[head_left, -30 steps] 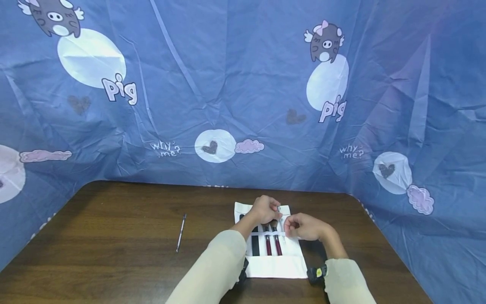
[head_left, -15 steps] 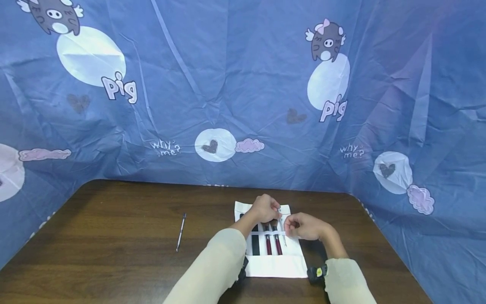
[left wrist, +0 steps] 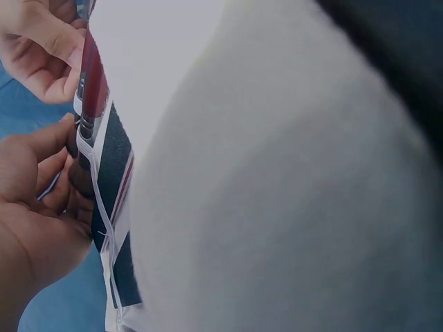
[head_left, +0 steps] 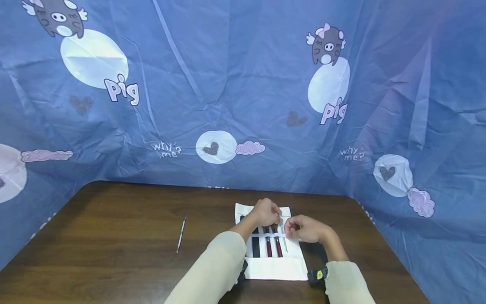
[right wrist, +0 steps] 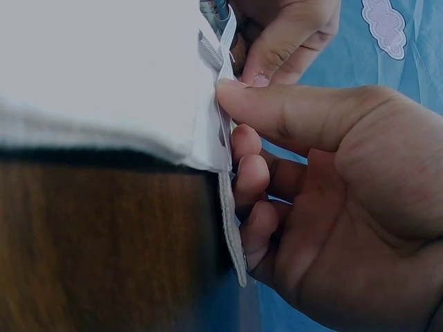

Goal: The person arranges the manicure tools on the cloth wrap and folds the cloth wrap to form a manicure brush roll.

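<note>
On the table lies a white fabric brush roll (head_left: 276, 269) with an elastic band (head_left: 261, 235) across it. My left hand (head_left: 265, 212) pinches the upper end of a thin silver tool (head_left: 285, 245), whose lower part passes under the band; its exact kind cannot be told. My right hand (head_left: 306, 229) grips the band at the roll's right edge. In the right wrist view, the thumb (right wrist: 242, 100) presses the band there, with curled fingers behind the edge. Two makeup brushes (head_left: 269, 248) with dark red handles sit under the band, their heads partly hidden by my left hand.
A black flat piece (head_left: 256, 248) is held in the roll, left of the brushes. Another thin silver tool (head_left: 181, 234) lies apart on the brown wooden table (head_left: 125, 236). A blue printed cloth (head_left: 182, 105) hangs behind the table edge.
My left hand has moved slightly toward me, and the thin silver tool has slid further down under the band. My right hand holds its place at the roll's edge.
</note>
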`<state>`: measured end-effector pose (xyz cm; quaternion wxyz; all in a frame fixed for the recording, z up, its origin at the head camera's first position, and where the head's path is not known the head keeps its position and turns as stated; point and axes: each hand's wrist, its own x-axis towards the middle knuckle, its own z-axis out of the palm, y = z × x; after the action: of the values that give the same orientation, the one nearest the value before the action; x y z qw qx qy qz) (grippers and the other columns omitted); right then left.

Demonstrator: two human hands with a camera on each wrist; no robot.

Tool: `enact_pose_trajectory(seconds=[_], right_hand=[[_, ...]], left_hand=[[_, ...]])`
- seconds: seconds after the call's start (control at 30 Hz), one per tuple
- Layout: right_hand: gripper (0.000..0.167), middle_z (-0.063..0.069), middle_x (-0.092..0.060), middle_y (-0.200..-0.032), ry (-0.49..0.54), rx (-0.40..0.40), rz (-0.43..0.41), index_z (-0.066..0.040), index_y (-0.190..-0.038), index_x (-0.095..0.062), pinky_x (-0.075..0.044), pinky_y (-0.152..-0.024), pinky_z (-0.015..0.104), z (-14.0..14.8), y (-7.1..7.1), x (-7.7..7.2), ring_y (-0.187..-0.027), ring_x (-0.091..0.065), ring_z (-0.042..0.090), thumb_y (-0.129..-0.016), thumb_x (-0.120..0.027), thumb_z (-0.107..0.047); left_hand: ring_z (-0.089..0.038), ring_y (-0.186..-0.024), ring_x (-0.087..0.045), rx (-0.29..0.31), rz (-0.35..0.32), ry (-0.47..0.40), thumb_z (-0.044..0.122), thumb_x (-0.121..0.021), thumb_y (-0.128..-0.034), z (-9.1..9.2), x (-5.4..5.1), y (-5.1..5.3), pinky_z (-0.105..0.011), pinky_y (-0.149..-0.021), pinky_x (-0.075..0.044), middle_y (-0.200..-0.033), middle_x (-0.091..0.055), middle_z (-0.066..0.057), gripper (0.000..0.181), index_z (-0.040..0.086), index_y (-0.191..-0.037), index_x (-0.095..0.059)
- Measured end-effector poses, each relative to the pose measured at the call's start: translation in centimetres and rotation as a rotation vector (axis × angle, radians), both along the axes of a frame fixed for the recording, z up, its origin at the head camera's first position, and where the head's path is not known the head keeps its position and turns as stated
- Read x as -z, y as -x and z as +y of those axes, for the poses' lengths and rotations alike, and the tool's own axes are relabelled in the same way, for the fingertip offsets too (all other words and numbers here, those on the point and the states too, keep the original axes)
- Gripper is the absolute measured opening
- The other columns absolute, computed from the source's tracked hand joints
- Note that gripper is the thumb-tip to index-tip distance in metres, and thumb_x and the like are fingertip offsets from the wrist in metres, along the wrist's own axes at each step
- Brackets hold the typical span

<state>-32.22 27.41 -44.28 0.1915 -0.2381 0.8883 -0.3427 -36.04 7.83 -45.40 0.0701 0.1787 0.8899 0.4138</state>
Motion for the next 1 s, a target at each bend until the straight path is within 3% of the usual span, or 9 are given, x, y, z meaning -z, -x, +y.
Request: enact_pose_trajectory(seconds=[0.17,0.5,0.77,1.0], right_hand=[[0.007,0.000,-0.054,-0.077,0.002,-0.003,0.010,-0.004,-0.091,-0.066,-0.041,-0.063,0.026,0.3,0.1,-0.2,-0.073,-0.050,0.016,-0.092,-0.063,0.002],[0.005,0.001,-0.054,-0.077,0.035,-0.025,0.009,-0.001,-0.089,-0.066,-0.040,-0.062,0.024,0.2,-0.1,-0.2,-0.072,-0.049,0.014,-0.090,-0.064,0.004],[0.006,0.002,-0.056,-0.078,0.021,-0.001,-0.003,-0.002,-0.091,-0.066,-0.041,-0.063,0.025,0.1,-0.1,0.0,-0.072,-0.050,0.015,-0.091,-0.064,0.003],[0.006,0.002,-0.056,-0.078,0.017,0.012,-0.005,-0.002,-0.091,-0.066,-0.041,-0.062,0.025,0.1,-0.2,-0.1,-0.072,-0.050,0.015,-0.091,-0.063,0.003]], left_hand=[[-0.008,-0.070,-0.059,0.018,-0.014,-0.020,0.014,-0.083,-0.0848,0.1,-0.1,0.1,-0.021,-0.065,-0.048,-0.075,-0.070,0.006,0.016,0.008,-0.099,-0.080],[-0.010,-0.076,-0.060,0.034,-0.072,-0.038,0.012,-0.079,-0.0857,-0.2,-0.2,-0.8,-0.024,-0.070,-0.047,-0.079,-0.071,0.005,0.007,0.011,-0.093,-0.079],[-0.011,-0.070,-0.058,0.041,-0.147,-0.109,0.008,-0.079,-0.0848,-0.4,0.1,-1.0,-0.025,-0.065,-0.046,-0.077,-0.070,0.003,0.008,0.010,-0.092,-0.078],[-0.011,-0.072,-0.058,0.055,-0.158,-0.131,0.007,-0.078,-0.0863,-0.4,0.2,-0.9,-0.025,-0.066,-0.047,-0.081,-0.071,0.003,0.007,0.009,-0.093,-0.079]])
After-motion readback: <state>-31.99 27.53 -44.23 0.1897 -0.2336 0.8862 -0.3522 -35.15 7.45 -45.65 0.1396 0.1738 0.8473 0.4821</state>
